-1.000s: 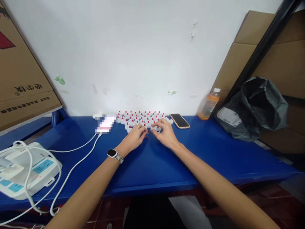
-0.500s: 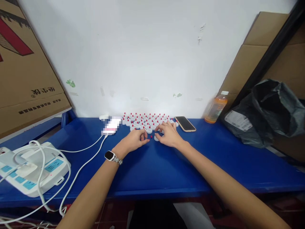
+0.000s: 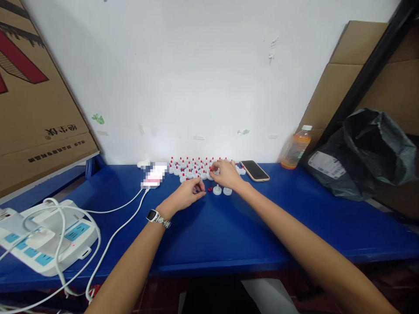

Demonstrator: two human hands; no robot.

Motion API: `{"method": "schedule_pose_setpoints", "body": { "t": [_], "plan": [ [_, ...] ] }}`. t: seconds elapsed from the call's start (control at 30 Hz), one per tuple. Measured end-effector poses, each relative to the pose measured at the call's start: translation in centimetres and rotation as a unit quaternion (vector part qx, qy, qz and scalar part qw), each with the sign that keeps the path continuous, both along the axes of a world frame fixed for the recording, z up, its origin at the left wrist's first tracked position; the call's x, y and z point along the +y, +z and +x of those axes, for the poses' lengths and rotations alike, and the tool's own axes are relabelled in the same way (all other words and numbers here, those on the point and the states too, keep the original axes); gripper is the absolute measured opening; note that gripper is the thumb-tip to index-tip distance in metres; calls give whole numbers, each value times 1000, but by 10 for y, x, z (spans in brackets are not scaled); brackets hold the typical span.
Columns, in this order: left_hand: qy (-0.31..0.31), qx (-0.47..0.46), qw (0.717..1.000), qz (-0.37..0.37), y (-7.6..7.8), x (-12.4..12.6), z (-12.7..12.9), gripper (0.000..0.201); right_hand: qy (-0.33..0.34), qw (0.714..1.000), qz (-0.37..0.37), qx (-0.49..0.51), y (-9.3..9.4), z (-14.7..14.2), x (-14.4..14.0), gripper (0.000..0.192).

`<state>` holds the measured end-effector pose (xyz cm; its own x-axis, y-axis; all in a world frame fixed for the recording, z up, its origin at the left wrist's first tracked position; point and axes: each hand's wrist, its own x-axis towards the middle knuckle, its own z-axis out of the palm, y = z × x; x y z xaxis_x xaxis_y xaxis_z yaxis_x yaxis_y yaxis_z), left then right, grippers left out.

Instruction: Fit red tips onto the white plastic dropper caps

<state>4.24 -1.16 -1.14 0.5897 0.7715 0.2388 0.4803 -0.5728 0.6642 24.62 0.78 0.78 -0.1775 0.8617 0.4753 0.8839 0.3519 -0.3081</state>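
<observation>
Many white round nozzle caps with small red tips stand in a cluster against the wall. My right hand reaches over the cluster's front right, thumb and forefinger closed on a red-tipped white cap. Nearer to me, two white caps without red tips sit upright on the table. Loose red tips lie beside them, just right of my left hand. That hand rests low over the table, its fingers curled and thumb close to forefinger; whatever they hold is hidden.
A dark-screened phone lies right of the caps, near an orange drink bottle and a black plastic bag. On the left are a blurred-out phone on a cable and a white power strip. Cardboard flanks the blue table.
My right hand has moved back and slightly left, from a front cap to one in the cluster. Two tipless caps now show in front, with more loose red by my left hand, which has barely moved.
</observation>
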Motion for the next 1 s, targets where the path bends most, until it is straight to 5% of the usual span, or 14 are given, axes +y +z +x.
{"method": "schedule_pose_setpoints", "body": {
  "t": [0.2,0.5,0.6,0.73,0.9,1.0],
  "plan": [
    [52,-71,991,103,9,-10,14,24,108,983,31,148,1,12,-37,15],
    [51,90,963,247,9,-20,26,28,158,960,29,232,-14,-10,-58,15],
    [54,45,969,235,11,-15,23,29,158,963,61,210,-11,-6,-57,14],
    [158,-53,969,184,13,-7,16,37,100,968,111,202,-6,9,-55,10],
    [3,21,985,171,-3,4,20,27,77,957,108,256,-9,15,-54,11],
    [-13,48,984,173,-9,6,22,26,68,964,104,237,-14,15,-55,9]
  ]
}}
